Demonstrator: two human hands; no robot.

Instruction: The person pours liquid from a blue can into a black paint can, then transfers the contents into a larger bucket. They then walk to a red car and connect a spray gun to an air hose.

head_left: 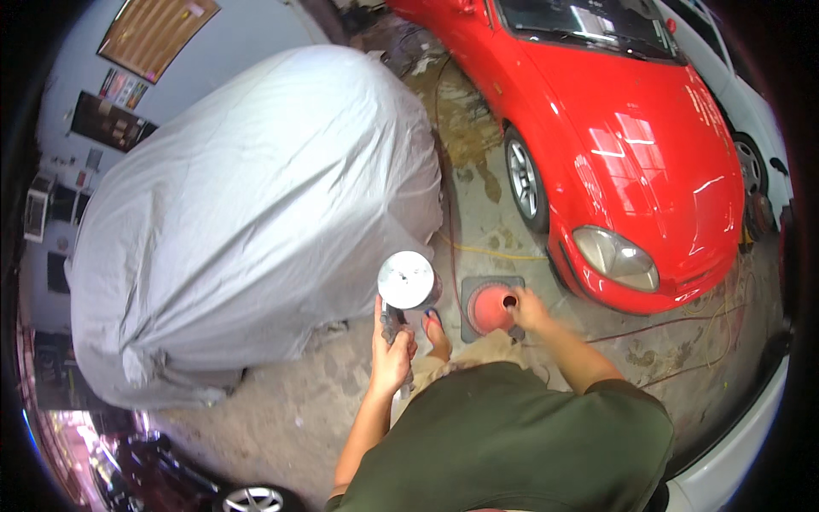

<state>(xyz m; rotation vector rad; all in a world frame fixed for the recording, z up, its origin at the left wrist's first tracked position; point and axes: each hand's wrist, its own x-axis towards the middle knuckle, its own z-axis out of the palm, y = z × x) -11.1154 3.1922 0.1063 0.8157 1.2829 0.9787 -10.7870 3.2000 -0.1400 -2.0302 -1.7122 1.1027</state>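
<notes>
My left hand [392,362] is wrapped round the handle of a spray gun [392,321], held upright in front of my body. On top of the gun sits a round cup with a pale, speckled lid [406,279], which hides most of the gun beneath it. At my right side, my right hand [531,311] has its fingers closed on the top rim of a red-orange traffic cone [487,311]. The dark hole in the cone's tip shows beside my fingers. Its square dark base [470,291] is visible around the cone.
A car under a grey cover [256,196] fills the left. A red car [631,162] stands ahead right, its front wheel [525,179] near a yellow hose [490,251]. Dark red hoses cross the concrete floor [273,410]. A dark car [162,474] is at lower left, white cars at right.
</notes>
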